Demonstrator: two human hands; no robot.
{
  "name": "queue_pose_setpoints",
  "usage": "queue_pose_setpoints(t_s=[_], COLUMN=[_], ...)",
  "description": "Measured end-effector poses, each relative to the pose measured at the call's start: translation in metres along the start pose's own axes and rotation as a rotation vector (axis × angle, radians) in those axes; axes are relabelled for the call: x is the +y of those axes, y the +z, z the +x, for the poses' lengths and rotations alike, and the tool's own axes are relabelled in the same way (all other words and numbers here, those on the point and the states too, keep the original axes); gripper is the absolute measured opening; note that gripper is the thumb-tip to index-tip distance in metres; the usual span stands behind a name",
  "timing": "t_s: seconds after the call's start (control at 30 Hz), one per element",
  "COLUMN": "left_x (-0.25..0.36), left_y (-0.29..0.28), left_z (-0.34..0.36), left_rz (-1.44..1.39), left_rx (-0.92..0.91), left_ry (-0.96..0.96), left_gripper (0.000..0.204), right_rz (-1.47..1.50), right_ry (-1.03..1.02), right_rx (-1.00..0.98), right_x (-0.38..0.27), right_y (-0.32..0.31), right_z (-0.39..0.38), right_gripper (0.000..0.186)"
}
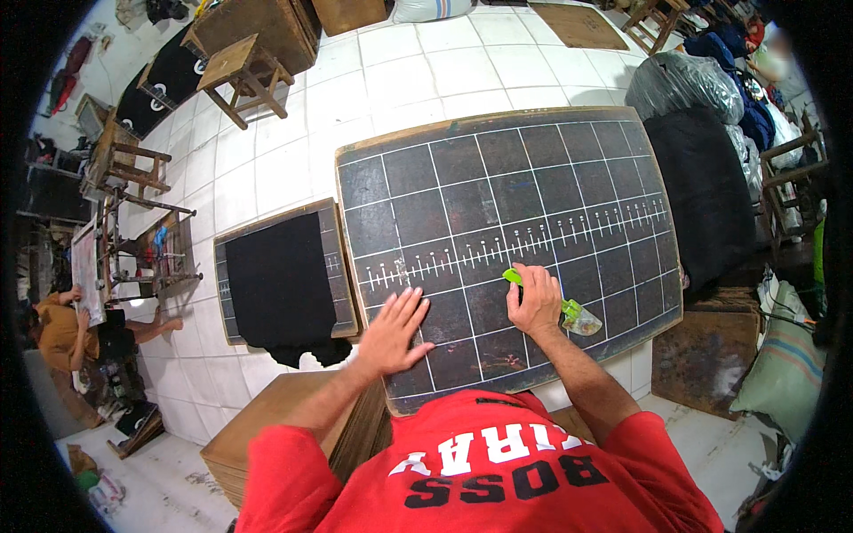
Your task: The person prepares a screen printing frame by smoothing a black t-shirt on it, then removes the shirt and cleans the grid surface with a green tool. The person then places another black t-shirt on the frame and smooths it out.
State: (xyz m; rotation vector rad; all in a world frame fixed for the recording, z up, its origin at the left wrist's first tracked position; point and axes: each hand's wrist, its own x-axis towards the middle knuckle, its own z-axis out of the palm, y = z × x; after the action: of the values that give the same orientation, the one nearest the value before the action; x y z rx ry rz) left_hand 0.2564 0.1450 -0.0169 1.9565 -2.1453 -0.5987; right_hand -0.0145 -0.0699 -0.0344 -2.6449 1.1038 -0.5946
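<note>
A dark board [524, 169] marked with a white square grid and a ruled scale lies before me. My left hand [397, 334] rests flat on its near left part, fingers spread and holding nothing. Near the middle of the board, my right hand [535, 299] is closed around a small bright green tool [512, 276]. Only one end of that tool shows past the fingers, so its exact kind is unclear. Just right of my right wrist lies a green piece with a clear plastic part [582, 318]; whether it joins the held tool is hidden.
Folded black cloth [280, 275] covers a smaller gridded board at left. A stack of brown boards [275, 417] stands near left. Black cloth [697, 195] and plastic-wrapped bundles [684, 84] lie at right. A wooden stool [244, 75] stands far left; another person [62, 333] sits at left.
</note>
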Motion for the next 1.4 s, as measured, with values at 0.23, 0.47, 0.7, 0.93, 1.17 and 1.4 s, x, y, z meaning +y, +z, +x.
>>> queue_pose_setpoints(t_s=[0.23, 0.47, 0.7, 0.93, 1.17, 1.4], left_x=[-0.136, -0.043, -0.005, 0.002, 0.034, 0.018], left_y=[-0.058, -0.011, -0.009, 0.004, 0.012, 0.016], left_z=[0.113, 0.077, 0.011, 0.048, 0.012, 0.046], left_rz=[0.235, 0.085, 0.082, 0.077, 0.022, 0.084], left_rx=[0.175, 0.204, -0.056, 0.259, 0.222, 0.380], left_ry=[-0.155, -0.186, 0.043, -0.299, -0.274, -0.402], left_gripper=[0.086, 0.088, 0.093, 0.092, 0.097, 0.090], right_rz=[-0.010, 0.005, 0.028, 0.006, 0.006, -0.008], right_ry=[-0.016, -0.001, -0.016, 0.001, -0.013, -0.002], right_rx=[0.010, 0.010, 0.040, 0.015, 0.034, 0.018], right_x=[-0.002, -0.002, 0.000, -0.002, 0.001, -0.003], right_y=[-0.002, -0.002, -0.001, -0.003, 0.000, -0.001], right_z=[0.002, 0.001, 0.000, 0.000, -0.001, -0.001], right_gripper=[0.045, 0.044, 0.043, 0.043, 0.043, 0.042])
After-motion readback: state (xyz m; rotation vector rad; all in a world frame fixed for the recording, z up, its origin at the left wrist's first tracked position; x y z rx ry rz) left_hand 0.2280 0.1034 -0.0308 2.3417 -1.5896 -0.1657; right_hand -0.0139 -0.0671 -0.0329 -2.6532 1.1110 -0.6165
